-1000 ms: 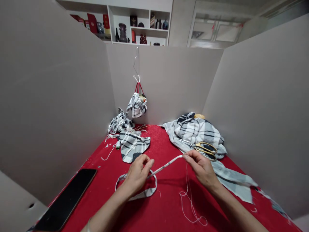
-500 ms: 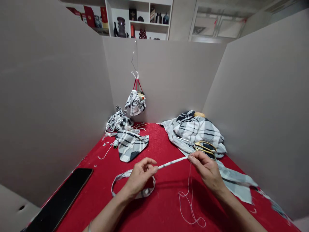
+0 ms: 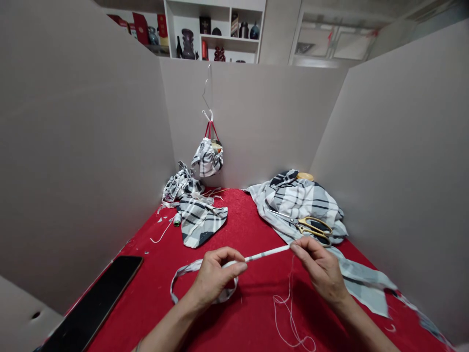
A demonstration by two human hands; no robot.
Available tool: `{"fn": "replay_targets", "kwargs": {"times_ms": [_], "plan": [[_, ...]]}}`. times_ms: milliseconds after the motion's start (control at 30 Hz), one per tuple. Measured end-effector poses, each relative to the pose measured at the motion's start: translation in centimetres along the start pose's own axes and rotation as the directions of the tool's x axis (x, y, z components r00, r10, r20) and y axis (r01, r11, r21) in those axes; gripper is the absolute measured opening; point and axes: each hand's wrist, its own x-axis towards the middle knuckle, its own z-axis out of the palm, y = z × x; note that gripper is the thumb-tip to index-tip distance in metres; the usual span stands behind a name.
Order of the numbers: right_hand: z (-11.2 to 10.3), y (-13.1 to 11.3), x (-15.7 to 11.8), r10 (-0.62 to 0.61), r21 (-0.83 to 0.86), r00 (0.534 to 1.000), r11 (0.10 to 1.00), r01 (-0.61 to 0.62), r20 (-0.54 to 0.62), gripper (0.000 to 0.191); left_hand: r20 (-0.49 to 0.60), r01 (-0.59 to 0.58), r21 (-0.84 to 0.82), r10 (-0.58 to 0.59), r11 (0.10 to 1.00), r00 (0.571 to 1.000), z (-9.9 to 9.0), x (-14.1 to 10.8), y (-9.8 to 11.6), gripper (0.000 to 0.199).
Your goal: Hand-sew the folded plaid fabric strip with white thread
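Note:
A narrow white-and-grey fabric strip [image 3: 269,253] is stretched between my two hands above the red cloth. My left hand [image 3: 220,274] is closed on it, thumb and fingers pinching; the rest of the strip loops down around that hand onto the cloth. At the strip's right end, my right hand [image 3: 317,264] pinches the tip between thumb and fingers. A thin pale thread [image 3: 284,305] hangs from there and lies in loose curls below. Whether a needle is in the right fingers cannot be seen. Gold-handled scissors [image 3: 309,227] lie just beyond my right hand.
Plaid fabric [image 3: 308,198] is heaped at the back right, and a plaid piece [image 3: 201,220] lies back left near a thread spool [image 3: 177,219] and scraps. A phone [image 3: 98,298] rests at the left edge. A small plaid bag [image 3: 208,157] hangs on the back panel [image 3: 264,117].
Both hands have shifted slightly right and down in view, the strip staying taut between them. The left thumb and fingers have closed further over the strip. The camera view has moved a little.

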Motion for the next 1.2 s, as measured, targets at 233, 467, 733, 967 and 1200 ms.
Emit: {"fn": "replay_targets", "kwargs": {"times_ms": [233, 467, 733, 967, 1200], "plan": [[0.2, 0.1, -0.2, -0.014, -0.014, 1.0, 1.0, 0.014, 0.001, 0.021, -0.023, -0.043, 0.101, 0.045, 0.994, 0.999, -0.1, 0.3, 0.3, 0.015], [0.2, 0.1, -0.2, -0.031, -0.039, 0.999, 0.999, 0.03, -0.01, 0.02, 0.017, -0.138, 0.188, 0.137, 0.972, 0.99, -0.3, 0.1, 0.9, 0.02], [0.3, -0.4, -0.5, -0.143, -0.121, 0.988, 0.983, 0.135, -0.065, 0.017, 0.075, -0.149, 0.251, 0.134, 0.956, 0.988, -0.7, -0.3, 1.6, 0.021], [0.2, -1.1, -1.0, -0.215, -0.18, 0.972, 0.964, 0.196, -0.094, 0.016, 0.223, -0.185, 0.344, 0.111, 0.92, 0.968, -1.4, -1.3, 3.6, 0.018], [0.2, -1.8, -1.7, -0.236, -0.184, 0.97, 0.957, 0.223, -0.052, 0.016, 0.22, -0.193, 0.414, 0.108, 0.89, 0.97, -1.8, -1.6, 4.8, 0.018]]}}
